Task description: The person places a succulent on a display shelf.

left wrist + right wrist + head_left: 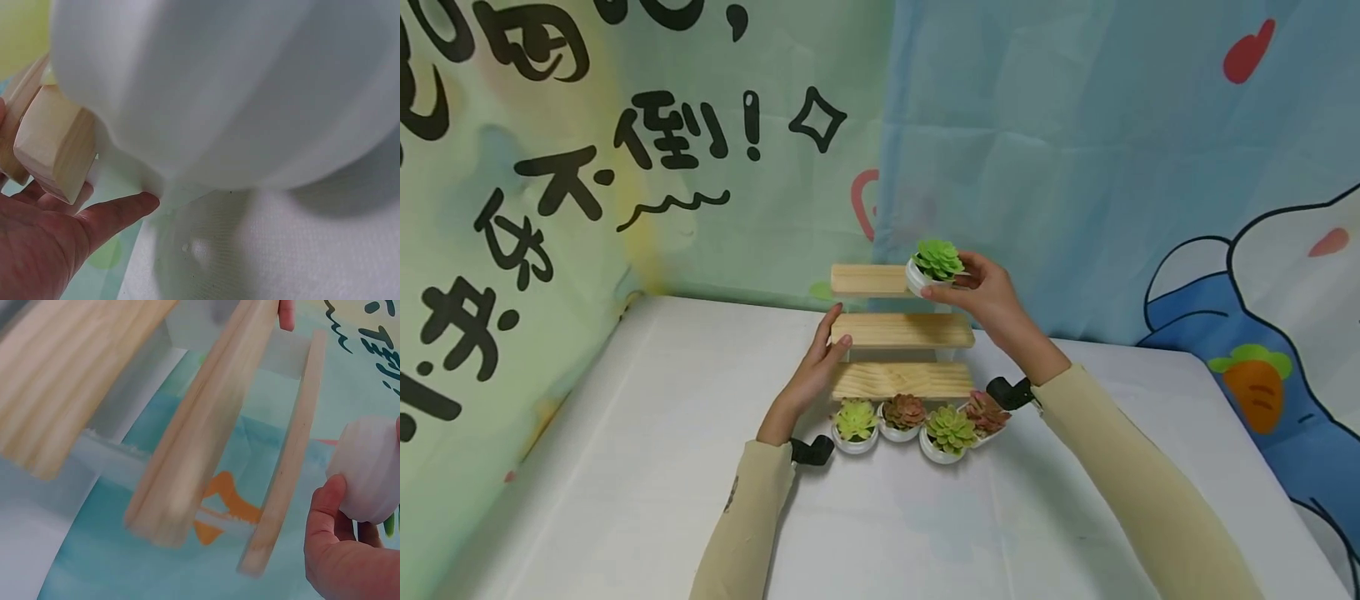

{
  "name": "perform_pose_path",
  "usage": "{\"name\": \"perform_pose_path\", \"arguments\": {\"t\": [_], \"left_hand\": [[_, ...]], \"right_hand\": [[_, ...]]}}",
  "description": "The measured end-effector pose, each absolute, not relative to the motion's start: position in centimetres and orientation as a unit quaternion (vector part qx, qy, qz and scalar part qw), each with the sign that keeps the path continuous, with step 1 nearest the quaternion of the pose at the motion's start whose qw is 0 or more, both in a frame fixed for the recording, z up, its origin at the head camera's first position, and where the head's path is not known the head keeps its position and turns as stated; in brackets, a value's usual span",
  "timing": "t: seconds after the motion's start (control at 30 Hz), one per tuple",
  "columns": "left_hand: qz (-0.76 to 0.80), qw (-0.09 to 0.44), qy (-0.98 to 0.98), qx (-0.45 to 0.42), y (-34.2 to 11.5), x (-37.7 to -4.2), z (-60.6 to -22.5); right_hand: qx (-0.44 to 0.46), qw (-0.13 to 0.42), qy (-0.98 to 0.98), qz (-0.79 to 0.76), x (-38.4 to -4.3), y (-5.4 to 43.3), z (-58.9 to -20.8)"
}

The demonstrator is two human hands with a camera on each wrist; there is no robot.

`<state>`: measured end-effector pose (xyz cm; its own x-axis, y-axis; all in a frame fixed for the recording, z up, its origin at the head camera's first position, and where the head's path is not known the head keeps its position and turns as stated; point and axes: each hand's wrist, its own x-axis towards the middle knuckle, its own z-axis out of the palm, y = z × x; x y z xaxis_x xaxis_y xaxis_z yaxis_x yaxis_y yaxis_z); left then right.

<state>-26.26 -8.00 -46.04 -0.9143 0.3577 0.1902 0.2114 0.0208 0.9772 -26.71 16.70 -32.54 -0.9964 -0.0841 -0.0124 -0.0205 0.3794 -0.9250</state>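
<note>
My right hand [988, 292] pinches a small white pot [365, 469] with a bright green artificial succulent [937, 260] in it, thumb on the near side and fingers behind. In the head view the pot overlaps the right end of the top plank [868, 281] of a three-step wooden plant stand. At the stand's left end, my left hand [811, 367] holds it by the middle plank [902, 331], the thumb at the front corner. In the left wrist view the fingers partly disappear behind the wood [59, 144], and a large blurred white pot [225, 87] fills the foreground.
Several potted succulents stand before the bottom plank [902, 381]: a yellow-green one [855, 421], a reddish one [903, 413], a green one [950, 431] and another reddish one [987, 412]. A white cloth [647, 467] covers the table. Printed fabric [1037, 150] hangs behind.
</note>
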Motion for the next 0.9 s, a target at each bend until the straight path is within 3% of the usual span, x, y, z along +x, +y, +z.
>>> {"name": "perform_pose_path", "arguments": {"t": [0.9], "left_hand": [[0.668, 0.061, 0.715, 0.196, -8.0, -26.5, -46.1]], "right_hand": [[-0.04, 0.031, 0.834, -0.549, -30.9, 10.6, -33.5]]}}
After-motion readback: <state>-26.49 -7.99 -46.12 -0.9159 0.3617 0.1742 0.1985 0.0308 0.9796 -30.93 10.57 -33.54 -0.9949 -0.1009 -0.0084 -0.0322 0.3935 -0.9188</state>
